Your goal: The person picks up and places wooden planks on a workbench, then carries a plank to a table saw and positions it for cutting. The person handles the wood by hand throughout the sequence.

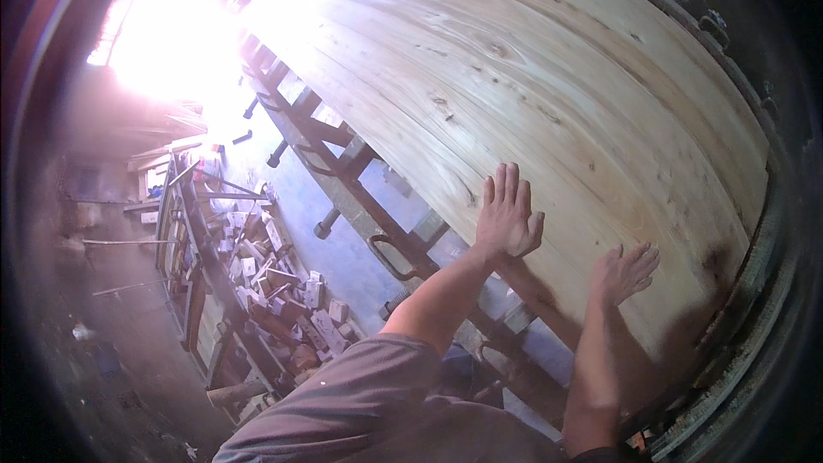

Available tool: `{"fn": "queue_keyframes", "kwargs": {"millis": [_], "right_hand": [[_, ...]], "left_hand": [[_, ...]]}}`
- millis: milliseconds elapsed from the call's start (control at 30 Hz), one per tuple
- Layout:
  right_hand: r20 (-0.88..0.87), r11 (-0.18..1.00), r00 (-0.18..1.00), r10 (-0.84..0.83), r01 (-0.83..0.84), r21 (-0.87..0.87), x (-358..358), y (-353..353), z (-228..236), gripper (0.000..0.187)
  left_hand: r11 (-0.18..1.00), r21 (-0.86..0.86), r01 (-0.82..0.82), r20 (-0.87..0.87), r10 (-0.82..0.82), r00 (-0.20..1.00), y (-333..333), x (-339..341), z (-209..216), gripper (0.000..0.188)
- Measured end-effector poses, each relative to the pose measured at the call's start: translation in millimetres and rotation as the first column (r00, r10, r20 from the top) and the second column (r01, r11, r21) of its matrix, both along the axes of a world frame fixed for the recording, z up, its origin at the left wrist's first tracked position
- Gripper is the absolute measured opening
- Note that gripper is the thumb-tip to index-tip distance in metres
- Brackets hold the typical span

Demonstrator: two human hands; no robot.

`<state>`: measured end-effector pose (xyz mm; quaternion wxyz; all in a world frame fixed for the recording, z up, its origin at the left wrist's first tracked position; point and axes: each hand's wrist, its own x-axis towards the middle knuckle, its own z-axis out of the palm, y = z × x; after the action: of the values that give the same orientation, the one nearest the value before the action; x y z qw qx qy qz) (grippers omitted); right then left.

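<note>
A broad pale wooden panel [566,111], with long grain, seams between boards and dark knots, stretches from in front of me to the far left. My left hand [508,216] is at its near edge, palm toward the wood, fingers stretched out and thumb apart. Farther right, my right hand [624,274] is over the panel's near right part, fingers extended and slightly spread. Neither hand holds anything. Whether the palms press on the wood or hover just above it, I cannot tell. Shadows of my arms fall across the panel's right end.
A dark metal frame [343,193] with bolts and a looped handle [390,257] runs along the panel's near side. Wood offcuts [291,300] lie heaped on the floor at left, beside a rack [193,249]. Metal loops [713,30] line the far edge. Bright light [176,34] glares at upper left.
</note>
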<state>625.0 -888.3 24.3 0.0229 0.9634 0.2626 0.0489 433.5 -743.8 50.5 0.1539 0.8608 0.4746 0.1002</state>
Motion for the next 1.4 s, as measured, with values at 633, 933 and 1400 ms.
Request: {"fn": "queue_keyframes", "kwargs": {"millis": [633, 933, 1400], "right_hand": [[0.012, 0.999, 1.000, 0.019, -0.019, 0.027, 3, -2, -17, 0.069], [-0.014, 0.997, 1.000, 0.018, -0.017, 0.070, 1, -3, -14, 0.069], [-0.050, 0.999, 0.998, -0.039, 0.039, -0.002, -4, 9, 1, 0.066]], "left_hand": [[1.000, -0.014, -0.003, 0.062, 0.004, 0.998, 7, -4, -4, 0.069], [0.999, -0.032, -0.012, 0.036, 0.013, 0.999, 7, 0, -6, 0.070], [0.999, -0.039, 0.008, 0.014, -0.007, 1.000, 8, -1, -4, 0.071]]}}
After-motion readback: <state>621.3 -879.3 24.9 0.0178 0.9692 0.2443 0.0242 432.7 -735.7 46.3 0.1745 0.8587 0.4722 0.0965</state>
